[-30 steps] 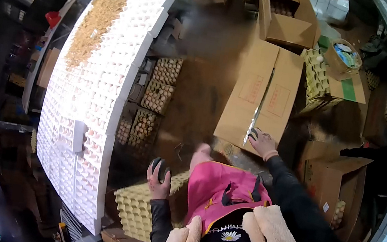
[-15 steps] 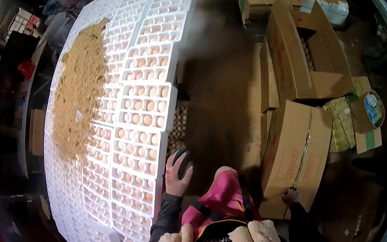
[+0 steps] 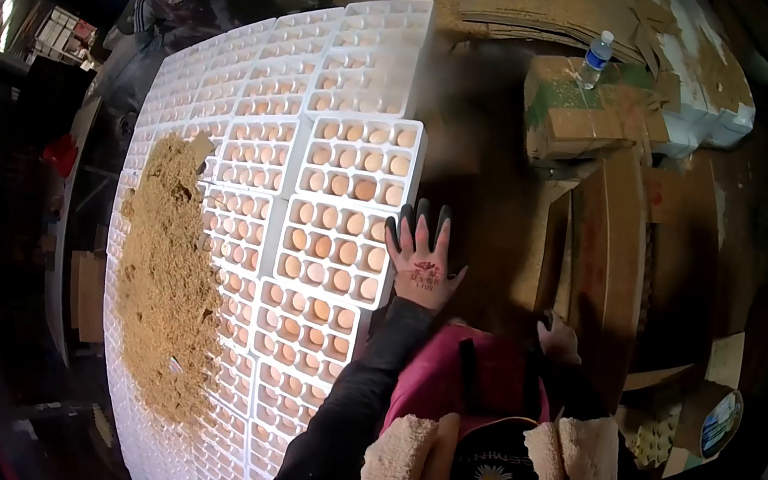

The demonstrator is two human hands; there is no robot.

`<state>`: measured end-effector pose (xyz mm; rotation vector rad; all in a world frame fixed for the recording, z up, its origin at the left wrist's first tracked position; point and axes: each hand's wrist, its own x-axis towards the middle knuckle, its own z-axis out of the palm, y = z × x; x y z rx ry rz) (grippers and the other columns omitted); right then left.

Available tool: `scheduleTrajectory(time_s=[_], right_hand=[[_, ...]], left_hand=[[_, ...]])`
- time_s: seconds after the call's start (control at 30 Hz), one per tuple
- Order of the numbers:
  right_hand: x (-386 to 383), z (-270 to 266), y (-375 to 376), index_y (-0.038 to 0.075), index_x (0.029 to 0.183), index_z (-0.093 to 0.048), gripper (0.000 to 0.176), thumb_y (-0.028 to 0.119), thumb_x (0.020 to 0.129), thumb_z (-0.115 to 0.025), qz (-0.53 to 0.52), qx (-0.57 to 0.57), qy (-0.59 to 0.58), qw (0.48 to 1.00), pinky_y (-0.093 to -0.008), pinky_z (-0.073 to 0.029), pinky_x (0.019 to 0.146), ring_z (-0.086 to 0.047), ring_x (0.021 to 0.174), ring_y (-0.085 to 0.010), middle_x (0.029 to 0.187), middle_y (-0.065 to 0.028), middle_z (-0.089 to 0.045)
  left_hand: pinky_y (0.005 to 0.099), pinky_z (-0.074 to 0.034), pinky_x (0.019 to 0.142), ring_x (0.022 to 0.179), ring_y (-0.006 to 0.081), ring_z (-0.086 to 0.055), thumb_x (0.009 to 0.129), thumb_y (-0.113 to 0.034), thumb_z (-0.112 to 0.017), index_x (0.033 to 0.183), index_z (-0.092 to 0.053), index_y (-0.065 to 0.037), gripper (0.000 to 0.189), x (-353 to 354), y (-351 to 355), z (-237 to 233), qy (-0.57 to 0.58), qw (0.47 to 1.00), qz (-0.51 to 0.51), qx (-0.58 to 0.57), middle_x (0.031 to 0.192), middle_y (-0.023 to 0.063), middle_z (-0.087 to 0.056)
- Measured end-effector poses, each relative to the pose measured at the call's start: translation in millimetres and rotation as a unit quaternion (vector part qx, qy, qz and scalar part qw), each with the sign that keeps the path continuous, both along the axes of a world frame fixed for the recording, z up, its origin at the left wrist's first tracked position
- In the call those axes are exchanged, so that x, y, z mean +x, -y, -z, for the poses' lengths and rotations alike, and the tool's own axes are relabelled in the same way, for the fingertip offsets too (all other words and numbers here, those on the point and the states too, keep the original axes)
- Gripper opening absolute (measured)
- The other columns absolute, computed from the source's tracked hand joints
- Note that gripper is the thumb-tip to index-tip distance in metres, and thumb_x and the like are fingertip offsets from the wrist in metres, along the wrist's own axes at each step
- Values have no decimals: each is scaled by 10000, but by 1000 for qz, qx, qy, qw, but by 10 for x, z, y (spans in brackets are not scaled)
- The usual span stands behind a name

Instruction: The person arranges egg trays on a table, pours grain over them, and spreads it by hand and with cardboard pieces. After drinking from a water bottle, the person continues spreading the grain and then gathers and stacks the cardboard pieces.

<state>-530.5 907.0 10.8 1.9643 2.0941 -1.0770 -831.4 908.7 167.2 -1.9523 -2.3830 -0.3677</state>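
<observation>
My left hand [image 3: 422,264], in a printed glove with dark fingertips, is spread open at the right edge of a white foam egg tray [image 3: 388,279]. Its fingers lie along or against the rim; exact contact is hard to tell. Rows of brown eggs [image 3: 321,246] fill the tray's cells. My right hand [image 3: 559,340] is lower right, beside the brown cardboard, its fingers curled; whatever they hold, if anything, does not show. A heap of tan, grainy husk-like material [image 3: 162,275] covers part of the neighbouring trays.
Tall cardboard boxes [image 3: 609,246] stand to the right. A water bottle [image 3: 595,58] sits on a taped carton [image 3: 580,110] at the back. Another person [image 3: 164,9] is at the far left. Lower right are a tape roll [image 3: 719,424] and a pulp egg tray [image 3: 653,433].
My view has shifted forward. My left hand has moved forward along the trays with fingers spread. My right hand has left the closed carton's top and come nearer my left.
</observation>
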Motion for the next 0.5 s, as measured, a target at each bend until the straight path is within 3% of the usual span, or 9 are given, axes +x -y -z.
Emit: scheduleTrajectory(time_s=[0.03,0.1,0.17,0.2,0.23,0.27,0.3,0.43,0.5], right_hand=[[-434,-238,-592,31,1228,-519,430,312,902,-542,7,-69,-23,997,-419,-499,814,-619,927,-336,1029,-182,-639],[-1213,-196,-1373,-4,1284,-465,521,320,891,-573,123,-251,-383,881,-378,-489,836,-614,948,-268,1032,-152,-639],[-2111,-439,-1863,-27,1271,-478,525,300,880,-605,124,-321,-482,805,-336,-470,846,-597,952,-217,1019,-135,-634],[-2470,-403,-2066,-36,1206,-525,447,264,881,-586,-45,-198,-425,882,-347,-478,820,-607,914,-254,1061,-184,-619],[-2749,-336,-2229,-45,1142,-572,377,229,883,-567,-208,-68,-345,913,-359,-487,795,-617,877,-290,1102,-233,-603],[-2959,-423,-2307,-41,1149,-573,387,233,876,-578,-194,-153,-346,905,-354,-480,815,-615,903,-293,1071,-228,-614],[-3156,-538,-2525,-37,1157,-574,398,237,869,-589,-185,-219,-346,893,-350,-472,836,-613,929,-297,1040,-224,-625],[-2985,-424,-3177,6,1144,-602,355,228,866,-611,-244,-302,-380,839,-327,-440,896,-590,959,-238,1034,-151,-656],[-2868,-553,-3711,6,1132,-607,342,228,872,-605,-128,-358,-363,851,-335,-447,893,-598,960,-250,1031,-144,-656]], left_hand=[[626,-127,1094,1328,460,-235,733,-448,-714,1374,-401,-97,795,-170,-295,4,-17,1000,3,-12,1393,256,-311],[624,-97,1101,1350,451,-201,737,-439,-704,1381,-402,-108,785,-643,-792,241,-28,999,-20,-33,1414,254,-306],[626,-91,1098,1351,447,-210,751,-435,-686,1398,-380,-109,786,-1088,-1115,521,-70,996,-49,2,1426,247,-306],[629,-95,1092,1349,447,-219,765,-419,-668,1418,-346,-107,792,-1191,-1192,460,-28,994,-78,-66,1434,236,-305],[631,-103,1087,1342,454,-229,776,-335,-644,1428,-327,-101,762,-1332,-1192,761,-96,992,-62,-46,1431,238,-309],[635,-106,1084,1334,460,-239,775,-244,-605,1424,-334,-101,718,-1392,-1195,697,-74,992,-37,-94,1416,251,-321],[635,-97,1085,1332,458,-246,750,-215,-602,1417,-342,-100,725,-1463,-1197,775,-75,996,-31,-34,1423,245,-316],[619,-112,1090,1355,475,-187,675,-387,-745,1437,-298,-92,932,-1658,-1552,-68,75,989,-68,-105,1472,255,-234],[606,-122,1093,1359,458,-196,720,-397,-732,1442,-296,-93,896,-1862,-1953,-289,123,988,-80,-54,1468,248,-253]])
